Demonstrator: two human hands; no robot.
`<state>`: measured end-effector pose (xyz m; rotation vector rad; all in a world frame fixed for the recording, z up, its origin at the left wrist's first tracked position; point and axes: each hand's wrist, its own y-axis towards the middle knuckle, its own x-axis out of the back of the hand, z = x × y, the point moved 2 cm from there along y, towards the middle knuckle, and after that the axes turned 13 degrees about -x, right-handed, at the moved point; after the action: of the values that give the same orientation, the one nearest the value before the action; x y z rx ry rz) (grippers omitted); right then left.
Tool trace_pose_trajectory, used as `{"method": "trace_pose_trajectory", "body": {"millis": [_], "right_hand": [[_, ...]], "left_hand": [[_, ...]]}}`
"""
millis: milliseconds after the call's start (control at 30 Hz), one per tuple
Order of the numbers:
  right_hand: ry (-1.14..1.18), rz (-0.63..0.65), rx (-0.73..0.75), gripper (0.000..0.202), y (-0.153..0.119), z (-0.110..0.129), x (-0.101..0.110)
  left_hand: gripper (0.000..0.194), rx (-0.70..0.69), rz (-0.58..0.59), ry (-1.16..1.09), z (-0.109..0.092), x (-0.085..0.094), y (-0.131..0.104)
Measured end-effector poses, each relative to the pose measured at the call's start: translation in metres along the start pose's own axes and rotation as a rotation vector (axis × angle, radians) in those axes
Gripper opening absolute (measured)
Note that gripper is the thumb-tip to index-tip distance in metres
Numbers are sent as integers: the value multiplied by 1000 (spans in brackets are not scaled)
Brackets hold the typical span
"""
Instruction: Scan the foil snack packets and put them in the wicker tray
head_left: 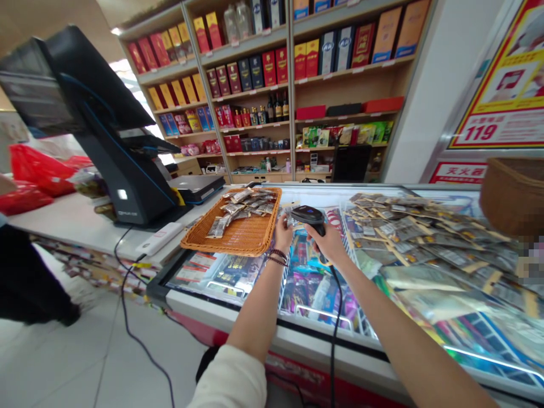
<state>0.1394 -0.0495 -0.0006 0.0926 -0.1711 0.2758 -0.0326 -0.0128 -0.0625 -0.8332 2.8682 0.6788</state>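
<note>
A black barcode scanner [308, 215] with a hanging cable is gripped in my right hand [329, 242], over the glass top of a freezer. My left hand [283, 233], with a dark beaded bracelet [278, 256] at the wrist, is held just left of the scanner's head. Its fingers are pinched on a small packet [290, 215], partly hidden by them. Beside this hand, an orange wicker tray [232, 241] holds several small silvery packets [244, 207]. To the right, many flat dark packets [408, 226] lie spread over the glass.
A black checkout terminal [131, 170], a flat black device [198, 187] and a white device [159, 238] stand on the left counter. A brown basket [510, 195] is at the right. Shelves of boxes line the back. A person's dark trouser leg [32, 277] shows at far left.
</note>
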Motion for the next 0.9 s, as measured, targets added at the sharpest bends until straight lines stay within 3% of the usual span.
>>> {"method": "trace_pose_trajectory", "body": {"millis": [167, 267, 367, 500, 633, 767, 900], "right_hand": [[25, -14, -26, 64, 2, -1, 1], [16, -50, -20, 63, 4, 0, 14], [1, -117, -14, 64, 6, 0, 42], [31, -244, 5, 67, 5, -1, 103], [-15, -389, 12, 63, -1, 1, 174], [-31, -493, -5, 58, -9, 3, 233], [-8, -584, -22, 53, -19, 4, 274]], "left_hand": [[56, 11, -53, 53, 3, 0, 1], [57, -29, -62, 81, 4, -1, 3], [50, -74, -31, 78, 2, -4, 4], [49, -40, -60, 35, 1, -16, 4], [50, 19, 8, -9, -1, -58, 2], [50, 58, 120, -77, -11, -126, -1], [49, 101, 231, -211, -21, -194, -9]]}}
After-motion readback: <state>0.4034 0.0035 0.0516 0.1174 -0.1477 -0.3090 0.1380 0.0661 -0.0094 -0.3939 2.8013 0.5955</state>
